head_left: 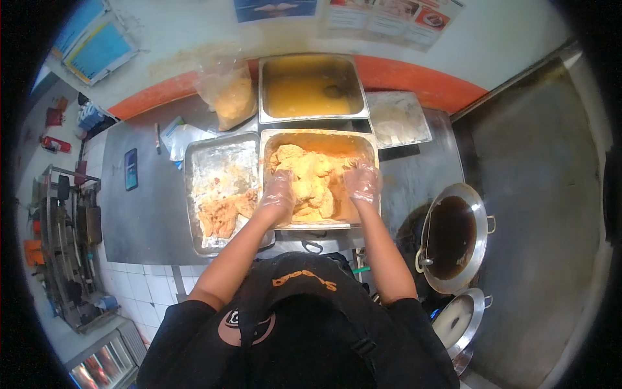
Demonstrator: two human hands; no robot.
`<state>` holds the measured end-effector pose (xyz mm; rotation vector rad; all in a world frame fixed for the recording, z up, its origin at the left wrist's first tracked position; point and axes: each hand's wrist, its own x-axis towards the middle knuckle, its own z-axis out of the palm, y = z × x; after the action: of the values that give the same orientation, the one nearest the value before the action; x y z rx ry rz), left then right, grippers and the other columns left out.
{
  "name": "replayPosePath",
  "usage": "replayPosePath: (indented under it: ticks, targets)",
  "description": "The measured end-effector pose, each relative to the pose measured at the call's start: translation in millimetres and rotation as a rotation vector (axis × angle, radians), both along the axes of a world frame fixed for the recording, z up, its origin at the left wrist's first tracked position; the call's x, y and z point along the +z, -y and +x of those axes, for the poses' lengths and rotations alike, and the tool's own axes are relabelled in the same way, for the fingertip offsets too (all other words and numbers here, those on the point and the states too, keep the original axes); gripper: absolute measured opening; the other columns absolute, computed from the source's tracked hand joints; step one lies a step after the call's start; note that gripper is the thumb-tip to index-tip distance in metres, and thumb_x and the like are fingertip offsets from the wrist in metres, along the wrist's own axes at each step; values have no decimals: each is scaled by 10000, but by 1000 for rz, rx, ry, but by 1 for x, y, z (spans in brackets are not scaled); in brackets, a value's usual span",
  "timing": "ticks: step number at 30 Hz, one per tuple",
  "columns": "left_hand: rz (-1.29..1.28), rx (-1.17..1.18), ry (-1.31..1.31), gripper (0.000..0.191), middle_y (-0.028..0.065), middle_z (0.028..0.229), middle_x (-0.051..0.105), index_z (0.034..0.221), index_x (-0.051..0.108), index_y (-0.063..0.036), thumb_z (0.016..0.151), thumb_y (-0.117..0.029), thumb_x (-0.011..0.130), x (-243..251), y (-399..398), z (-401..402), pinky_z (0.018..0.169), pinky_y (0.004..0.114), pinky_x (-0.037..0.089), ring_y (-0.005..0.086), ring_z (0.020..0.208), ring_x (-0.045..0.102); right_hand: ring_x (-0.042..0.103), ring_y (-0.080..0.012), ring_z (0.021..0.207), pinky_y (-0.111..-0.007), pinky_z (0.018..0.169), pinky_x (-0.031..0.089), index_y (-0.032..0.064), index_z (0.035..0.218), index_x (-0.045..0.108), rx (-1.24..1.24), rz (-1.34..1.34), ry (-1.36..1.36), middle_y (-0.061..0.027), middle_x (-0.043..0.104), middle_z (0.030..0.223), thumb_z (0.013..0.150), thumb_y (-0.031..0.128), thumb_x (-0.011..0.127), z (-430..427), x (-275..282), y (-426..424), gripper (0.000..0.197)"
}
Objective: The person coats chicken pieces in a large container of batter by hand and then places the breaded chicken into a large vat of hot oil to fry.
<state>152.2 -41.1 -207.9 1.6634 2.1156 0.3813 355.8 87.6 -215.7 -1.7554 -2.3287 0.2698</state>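
Note:
Both hands wear clear plastic gloves and reach into a deep metal pan (pixel 319 132) of orange-yellow breading flour. Flour-coated pieces, likely chicken (pixel 313 182), are heaped in its middle and left. My left hand (pixel 280 187) lies over the pan's left side against the heap, its fingertips partly hidden. At the right side is my right hand (pixel 363 182), fingers curled down beside a coated bit, and its grip is unclear. Left of the pan, a shallow metal tray (pixel 218 160) dusted with flour holds battered pieces (pixel 221 216) near its front.
Behind the pan stands a metal pan of yellowish liquid (pixel 311 95), with a plastic bag of breading (pixel 233 99) beside it. A flat metal lid (pixel 401 119) lies right. A phone (pixel 130 169) rests left. Two woks, one with dark oil (pixel 449 236) and one with pale contents (pixel 454 321), stand right.

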Motion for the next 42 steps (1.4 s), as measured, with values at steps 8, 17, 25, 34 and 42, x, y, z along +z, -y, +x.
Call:
replayPosePath:
  ticks: [8, 17, 25, 34, 42]
  targets:
    - [284, 15, 303, 344, 208, 1008, 632, 1049, 631, -6, 773, -190, 720, 31, 11, 4, 863, 412, 496, 382, 951, 605, 653, -275, 832, -378, 754, 521, 74, 899, 692, 137, 49, -381, -118, 676, 861, 734, 220, 708, -6, 13, 9, 220]
    - [399, -93, -128, 212, 220, 930, 605, 936, 603, -16, 732, -65, 575, 19, 57, 3, 842, 447, 490, 366, 916, 606, 663, -314, 831, -430, 723, 542, 126, 934, 705, 733, -57, 20, -127, 689, 885, 772, 285, 661, -120, -1, 10, 231]
    - [122, -109, -135, 193, 193, 970, 619, 966, 616, -29, 788, -88, 569, 11, 47, 3, 794, 437, 519, 343, 956, 618, 651, -298, 872, -410, 765, 529, 49, 1049, 671, 484, -55, -332, -148, 670, 916, 741, 190, 638, -58, -7, -18, 340]
    - [348, -111, 9, 193, 225, 1020, 587, 983, 601, -13, 837, -133, 563, 20, 8, -4, 864, 448, 468, 379, 962, 577, 618, -341, 753, -423, 693, 494, 28, 976, 641, 152, -115, -548, -175, 647, 842, 730, 186, 641, 2, 15, 4, 292]
    - [-167, -89, -327, 260, 202, 1003, 630, 1067, 585, 23, 842, -102, 542, -34, -27, 2, 888, 408, 472, 347, 1009, 601, 653, -338, 887, -432, 756, 519, 70, 1001, 648, 40, -325, -97, -194, 667, 948, 754, 289, 654, -6, -10, -1, 330]
